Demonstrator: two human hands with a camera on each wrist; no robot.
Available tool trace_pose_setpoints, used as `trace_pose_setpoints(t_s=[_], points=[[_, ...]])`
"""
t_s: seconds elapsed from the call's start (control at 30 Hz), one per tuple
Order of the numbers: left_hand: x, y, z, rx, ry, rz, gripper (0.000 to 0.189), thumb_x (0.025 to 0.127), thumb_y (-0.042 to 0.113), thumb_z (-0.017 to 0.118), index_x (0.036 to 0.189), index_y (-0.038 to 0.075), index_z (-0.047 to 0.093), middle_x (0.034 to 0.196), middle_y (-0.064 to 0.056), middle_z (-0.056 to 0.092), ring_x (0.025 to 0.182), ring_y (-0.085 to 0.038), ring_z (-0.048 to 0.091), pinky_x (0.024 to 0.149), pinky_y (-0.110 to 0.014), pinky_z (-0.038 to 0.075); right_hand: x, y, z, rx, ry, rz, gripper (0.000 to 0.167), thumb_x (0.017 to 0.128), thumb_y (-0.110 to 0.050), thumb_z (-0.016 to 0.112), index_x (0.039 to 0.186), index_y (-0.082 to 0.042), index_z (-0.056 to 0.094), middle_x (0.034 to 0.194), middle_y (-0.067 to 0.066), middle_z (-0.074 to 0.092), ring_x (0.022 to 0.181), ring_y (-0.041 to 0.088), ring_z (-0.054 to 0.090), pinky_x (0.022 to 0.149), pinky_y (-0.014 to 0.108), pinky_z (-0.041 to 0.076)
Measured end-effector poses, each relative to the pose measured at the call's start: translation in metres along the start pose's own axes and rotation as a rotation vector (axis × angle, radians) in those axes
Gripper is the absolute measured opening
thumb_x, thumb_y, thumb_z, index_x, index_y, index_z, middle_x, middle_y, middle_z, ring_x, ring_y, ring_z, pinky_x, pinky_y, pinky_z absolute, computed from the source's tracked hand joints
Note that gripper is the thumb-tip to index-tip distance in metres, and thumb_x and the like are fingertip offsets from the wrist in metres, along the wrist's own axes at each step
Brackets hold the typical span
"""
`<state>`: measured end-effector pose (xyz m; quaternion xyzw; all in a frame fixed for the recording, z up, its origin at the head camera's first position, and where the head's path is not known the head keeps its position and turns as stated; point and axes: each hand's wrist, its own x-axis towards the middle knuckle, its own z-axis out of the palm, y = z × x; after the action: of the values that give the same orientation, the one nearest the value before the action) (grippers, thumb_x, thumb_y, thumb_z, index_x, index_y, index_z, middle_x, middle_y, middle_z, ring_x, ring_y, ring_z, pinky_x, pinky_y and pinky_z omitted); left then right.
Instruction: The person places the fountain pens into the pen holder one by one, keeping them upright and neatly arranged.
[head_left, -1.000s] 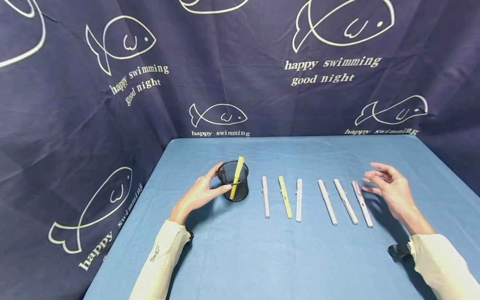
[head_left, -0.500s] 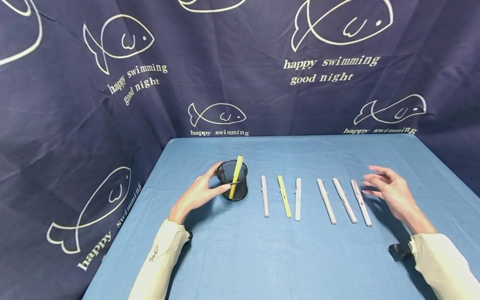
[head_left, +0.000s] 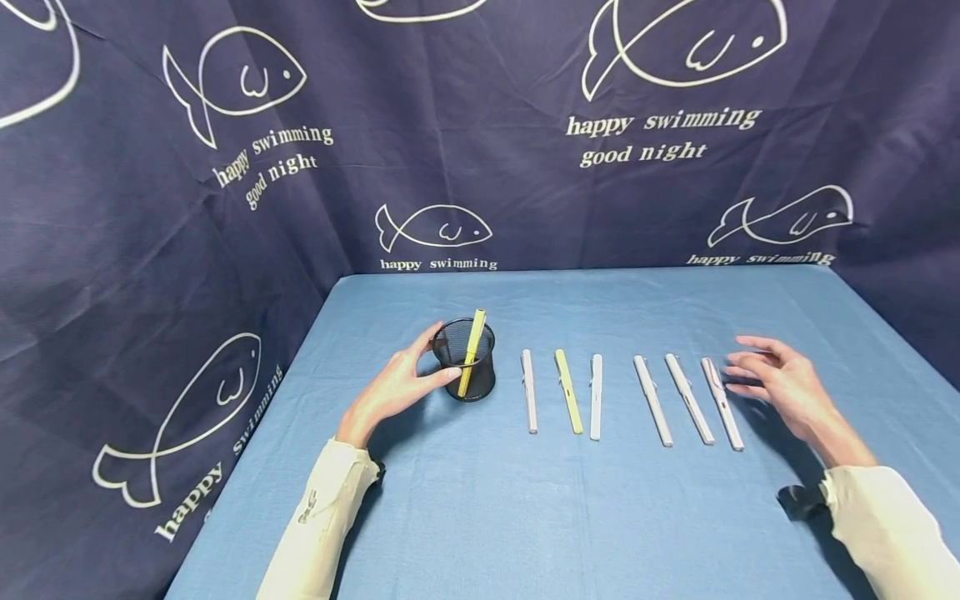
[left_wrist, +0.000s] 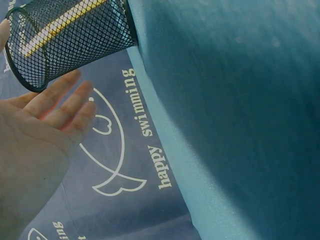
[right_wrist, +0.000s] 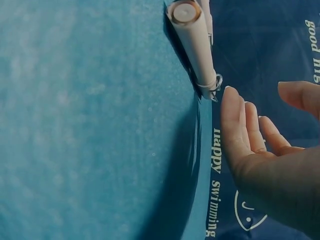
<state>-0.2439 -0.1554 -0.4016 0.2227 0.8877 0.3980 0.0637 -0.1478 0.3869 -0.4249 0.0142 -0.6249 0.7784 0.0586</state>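
In the head view my left hand holds a black mesh pen cup, thumb in front and fingers on its far side. A yellow pen leans inside it; the left wrist view shows this pen through the mesh. My right hand is beside the rightmost pen, pale pinkish, fingers loosely bent and nothing between them. In the right wrist view, thumb and fingers are spread apart near that pen's clip end. Left of it lie two whitish pens.
Further left on the blue tablecloth lie a white pen, a yellow pen and a pale pink pen, roughly parallel. A dark blue curtain with fish drawings hangs behind and to the left.
My right hand has lowered slightly towards the near side, beside the rightmost pen. My left hand stays on the pen cup, and the pens have not moved.
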Motion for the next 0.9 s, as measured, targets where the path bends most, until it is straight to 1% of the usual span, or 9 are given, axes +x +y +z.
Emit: trace_pose_setpoints(t_s=[0.27,0.53,0.67,0.77,0.9], points=[[0.0003,-0.0014,-0.0005,-0.001,-0.007,0.004,0.09,0.094,0.057,0.07,0.165,0.023,0.027,0.158,-0.018,0.044,0.147,-0.032,0.039,0.113,-0.057,0.035,-0.0001,-0.0001,-0.0017,-0.013,-0.004,0.031,0.031,0.103,0.005,0.056,0.112,-0.021,0.069,0.097,0.001,0.073,0.086,0.014,0.074,0.071,0.03,0.06],[0.0007,-0.0008,-0.0012,-0.006,0.0,0.002,0.091,0.094,0.056,0.071,0.165,0.021,0.027,0.156,-0.019,0.045,0.147,-0.033,0.039,0.113,-0.057,0.035,0.0007,-0.0017,0.0007,-0.069,0.01,0.071,0.028,0.103,0.002,0.059,0.109,-0.024,0.069,0.095,-0.001,0.072,0.084,0.013,0.074,0.07,0.03,0.06],[0.001,-0.0005,-0.0015,-0.009,-0.004,-0.004,0.092,0.093,0.057,0.071,0.165,0.02,0.027,0.157,-0.019,0.045,0.147,-0.033,0.039,0.112,-0.058,0.036,0.0011,-0.0023,0.0011,-0.073,0.011,0.095,0.03,0.103,0.002,0.058,0.107,-0.025,0.069,0.095,-0.001,0.072,0.084,0.013,0.073,0.07,0.031,0.06],[0.0011,-0.0006,-0.0012,-0.009,-0.01,-0.01,0.093,0.093,0.059,0.07,0.165,0.019,0.027,0.158,-0.018,0.043,0.147,-0.033,0.039,0.112,-0.058,0.036,0.0013,-0.0019,0.0006,-0.08,0.012,0.122,0.03,0.103,0.003,0.058,0.107,-0.026,0.068,0.095,-0.002,0.072,0.083,0.013,0.073,0.069,0.031,0.061],[0.0016,-0.0013,-0.0004,-0.006,-0.011,-0.008,0.093,0.093,0.06,0.07,0.165,0.019,0.027,0.158,-0.018,0.043,0.147,-0.033,0.039,0.112,-0.058,0.036,0.0018,-0.0009,-0.001,-0.114,0.013,0.156,0.029,0.103,0.002,0.058,0.107,-0.026,0.065,0.095,-0.004,0.072,0.084,0.012,0.073,0.07,0.031,0.061]])
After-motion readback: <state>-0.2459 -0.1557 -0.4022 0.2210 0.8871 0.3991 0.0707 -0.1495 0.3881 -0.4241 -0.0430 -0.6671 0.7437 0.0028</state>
